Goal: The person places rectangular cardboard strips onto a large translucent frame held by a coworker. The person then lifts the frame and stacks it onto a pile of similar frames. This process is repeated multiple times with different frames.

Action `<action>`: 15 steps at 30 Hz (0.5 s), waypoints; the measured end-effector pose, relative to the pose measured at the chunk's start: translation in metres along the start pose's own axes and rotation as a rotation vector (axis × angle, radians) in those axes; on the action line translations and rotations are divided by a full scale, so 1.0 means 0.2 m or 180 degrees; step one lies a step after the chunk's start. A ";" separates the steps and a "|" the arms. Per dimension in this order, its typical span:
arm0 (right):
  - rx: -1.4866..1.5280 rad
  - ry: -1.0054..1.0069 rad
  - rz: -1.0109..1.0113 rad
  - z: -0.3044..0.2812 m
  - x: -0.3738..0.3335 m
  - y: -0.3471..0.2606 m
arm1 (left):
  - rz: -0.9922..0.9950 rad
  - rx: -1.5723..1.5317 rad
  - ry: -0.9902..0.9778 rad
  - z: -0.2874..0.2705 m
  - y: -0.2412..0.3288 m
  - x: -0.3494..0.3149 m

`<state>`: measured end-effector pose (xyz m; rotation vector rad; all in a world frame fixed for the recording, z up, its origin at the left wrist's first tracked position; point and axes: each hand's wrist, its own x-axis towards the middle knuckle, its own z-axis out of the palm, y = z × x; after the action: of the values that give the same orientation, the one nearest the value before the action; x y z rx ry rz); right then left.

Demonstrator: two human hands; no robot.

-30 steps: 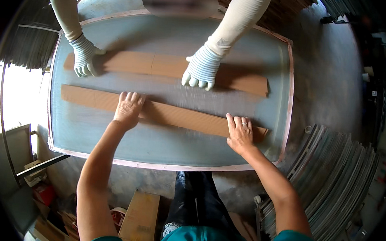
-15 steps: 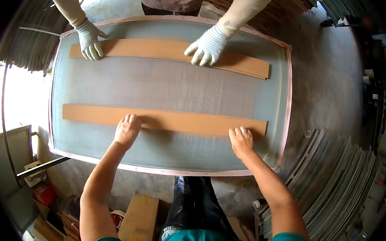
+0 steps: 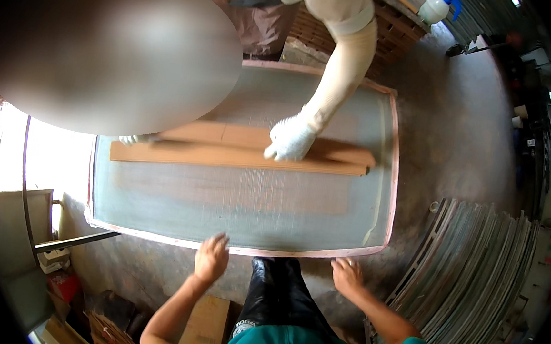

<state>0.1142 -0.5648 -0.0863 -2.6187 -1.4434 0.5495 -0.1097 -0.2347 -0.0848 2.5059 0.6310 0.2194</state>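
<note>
My left hand is at the near edge of a large mesh screen with a pale pink border, its fingers curled and nothing visible in them. Just outside the same edge, farther right, my right hand is also loosely closed, with no object showing. Across the mesh lies a long brown slat stack. A second brown slat piece lies tilted along its far side. Another person's gloved right hand presses on these slats. That person's other glove shows only fingertips at the left end.
A blurred oval hides the upper left. Many thin framed panels stand stacked at the right. A cardboard box is on the floor near my legs. A dark bar juts out at the left. A sprayer bottle stands far right.
Both my hands have let go of the near slat stack and drawn back to the screen's near edge. The co-worker has leaned in, and the far slats now lie against the near ones.
</note>
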 end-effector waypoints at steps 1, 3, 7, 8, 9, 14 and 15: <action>0.0112 -0.0034 0.0091 -0.04 -0.13 -0.02 | -0.0081 -0.0005 -0.0239 -0.02 0.05 -0.10; 0.0213 -0.0894 0.0558 -0.07 -0.38 0.00 | -0.0419 -0.0260 -0.0358 -0.06 0.19 -0.29; 0.0945 -0.1651 0.1735 -0.02 -0.76 0.06 | -0.0840 -0.0568 -0.0600 -0.04 0.34 -0.53; 0.1164 -0.1696 0.1906 0.02 -0.83 0.12 | -0.1012 -0.0650 -0.0738 -0.02 0.35 -0.57; 0.1445 -0.1613 0.2082 0.05 -0.89 0.16 | -0.1159 -0.0570 -0.0805 -0.01 0.37 -0.60; 0.2085 -0.1170 0.2624 0.01 -1.07 0.25 | -0.1803 -0.0589 -0.0703 0.12 0.32 -0.70; 0.1909 -0.1090 0.2467 -0.02 -1.08 0.28 | -0.2208 -0.0719 -0.0857 0.12 0.33 -0.70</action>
<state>0.0550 -0.7761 -0.0405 -2.5295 -0.1431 1.3017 -0.1998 -0.3624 -0.0730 1.9189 1.2251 -0.2831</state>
